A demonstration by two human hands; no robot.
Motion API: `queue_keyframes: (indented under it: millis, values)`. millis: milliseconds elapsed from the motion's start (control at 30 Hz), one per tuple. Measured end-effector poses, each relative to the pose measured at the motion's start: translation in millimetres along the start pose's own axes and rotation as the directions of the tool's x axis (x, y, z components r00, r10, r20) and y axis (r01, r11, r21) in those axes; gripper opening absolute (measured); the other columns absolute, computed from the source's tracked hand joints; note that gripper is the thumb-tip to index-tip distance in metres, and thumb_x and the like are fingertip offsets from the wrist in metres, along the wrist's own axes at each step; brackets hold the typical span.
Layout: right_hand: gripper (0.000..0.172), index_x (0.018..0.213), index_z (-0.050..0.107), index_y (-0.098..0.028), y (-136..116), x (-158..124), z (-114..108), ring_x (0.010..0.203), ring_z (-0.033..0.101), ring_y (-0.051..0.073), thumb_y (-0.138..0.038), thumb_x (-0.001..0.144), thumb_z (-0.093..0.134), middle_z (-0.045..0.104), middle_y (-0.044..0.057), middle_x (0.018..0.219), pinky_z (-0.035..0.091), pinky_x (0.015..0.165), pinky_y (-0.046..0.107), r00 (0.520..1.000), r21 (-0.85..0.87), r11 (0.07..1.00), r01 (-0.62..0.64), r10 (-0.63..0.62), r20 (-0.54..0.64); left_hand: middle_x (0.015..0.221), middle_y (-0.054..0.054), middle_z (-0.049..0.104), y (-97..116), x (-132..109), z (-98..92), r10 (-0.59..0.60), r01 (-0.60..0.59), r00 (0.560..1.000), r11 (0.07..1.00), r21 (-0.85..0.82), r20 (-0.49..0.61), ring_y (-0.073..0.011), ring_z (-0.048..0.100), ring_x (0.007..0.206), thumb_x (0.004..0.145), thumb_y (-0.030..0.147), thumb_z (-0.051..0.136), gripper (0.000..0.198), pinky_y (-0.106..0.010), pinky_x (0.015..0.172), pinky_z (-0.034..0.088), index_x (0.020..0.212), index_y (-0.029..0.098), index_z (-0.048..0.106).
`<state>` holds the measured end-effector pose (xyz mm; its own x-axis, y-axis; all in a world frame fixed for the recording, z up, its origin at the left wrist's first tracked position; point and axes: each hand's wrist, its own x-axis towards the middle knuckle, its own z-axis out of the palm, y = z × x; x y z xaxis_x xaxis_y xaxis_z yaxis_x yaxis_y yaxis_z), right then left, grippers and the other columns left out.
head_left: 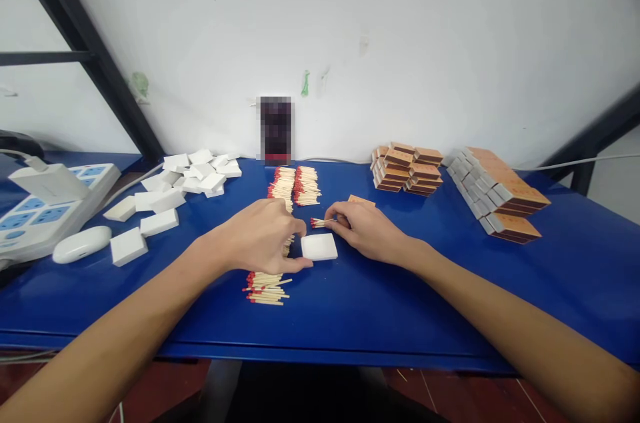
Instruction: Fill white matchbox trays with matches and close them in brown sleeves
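Note:
A small white matchbox tray lies on the blue table in front of me. My left hand has its thumb and index finger at the tray's two long sides, at its left end. Just behind the tray, my right hand pinches several matches, red heads pointing left. Part of an orange matchbox sleeve shows behind that hand. Loose matches lie below my left hand. More matches are spread in two rows farther back, partly hidden by it.
White trays are heaped at the back left, near a white earbud case and a power strip. Orange matchboxes and a larger stack stand at the right. A pixelated dark device leans on the wall.

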<state>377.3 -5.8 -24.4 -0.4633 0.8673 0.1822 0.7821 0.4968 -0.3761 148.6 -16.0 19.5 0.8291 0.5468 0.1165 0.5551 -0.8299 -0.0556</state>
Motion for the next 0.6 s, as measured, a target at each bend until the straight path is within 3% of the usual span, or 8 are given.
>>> queue_keyframes:
  millis: [200,433,600]
  values:
    - [0.021,0.092,0.061,-0.019,-8,-5,-15,0.058,0.046,0.012,-0.036,0.096,0.048,0.052,-0.005,0.060,0.036,0.074,0.031,1.000,0.085,0.996,0.027,-0.028,0.009,0.072,-0.002,0.065,-1,-1,1.8,0.008,-0.006,0.999,0.999,0.036,-0.045,-0.0173,0.058,0.062,0.076,0.055,0.064,0.037,-0.029,0.055,0.032,0.083,0.019,0.071]
    - [0.020,0.083,0.065,-0.018,-24,-14,-24,0.052,0.039,0.009,-0.032,0.091,0.053,0.044,-0.005,0.057,0.029,0.054,0.025,0.978,0.187,0.976,0.114,-0.144,0.153,0.069,-0.003,0.065,0,2,3.6,0.052,-0.053,0.998,0.998,-0.038,-0.042,-0.0195,0.060,0.077,0.076,0.055,0.067,0.038,-0.035,0.080,0.040,0.078,0.018,0.073]
    - [0.018,0.081,0.069,-0.017,-27,-17,-21,0.052,0.037,0.008,-0.029,0.088,0.058,0.049,-0.004,0.059,0.028,0.054,0.025,0.953,0.205,0.965,0.162,-0.206,0.220,0.065,-0.003,0.066,2,3,2.8,0.040,-0.039,0.999,0.995,-0.089,-0.001,-0.0186,0.060,0.069,0.077,0.054,0.067,0.037,-0.033,0.071,0.041,0.078,0.018,0.073]
